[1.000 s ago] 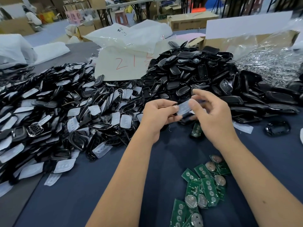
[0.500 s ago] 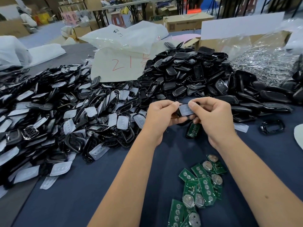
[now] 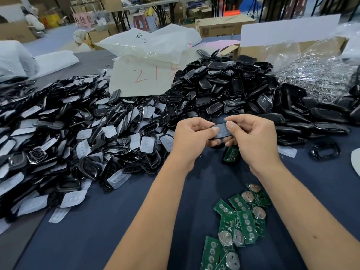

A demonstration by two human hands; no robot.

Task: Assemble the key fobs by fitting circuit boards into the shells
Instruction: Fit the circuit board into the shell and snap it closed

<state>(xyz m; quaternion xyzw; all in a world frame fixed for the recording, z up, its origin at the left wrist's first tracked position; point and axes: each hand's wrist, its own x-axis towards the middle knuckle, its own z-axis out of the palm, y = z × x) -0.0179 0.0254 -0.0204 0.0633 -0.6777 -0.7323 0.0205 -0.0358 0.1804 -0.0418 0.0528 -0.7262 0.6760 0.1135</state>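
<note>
Above the dark blue table cloth (image 3: 97, 230), my left hand (image 3: 191, 139) and my right hand (image 3: 255, 141) hold one black key fob shell (image 3: 222, 131) between them, a translucent white button pad lying in it. Both thumbs press on the pad from the two ends while the curled fingers grip the shell underneath. Just below the hands lies a shell with a green circuit board (image 3: 230, 154) in it. Nearer to me sits a loose heap of green circuit boards (image 3: 239, 225) with round coin cells.
A wide pile of black frames and white pads (image 3: 68, 133) covers the left. A mound of black shells (image 3: 224, 90) rises behind the hands. A bag of shiny metal parts (image 3: 319, 78) lies far right, a single black frame (image 3: 325, 151) at the right.
Both hands drew closer to me and closed tighter round the shell. The white pad, held up between the fingertips earlier, now lies in the shell under both thumbs.
</note>
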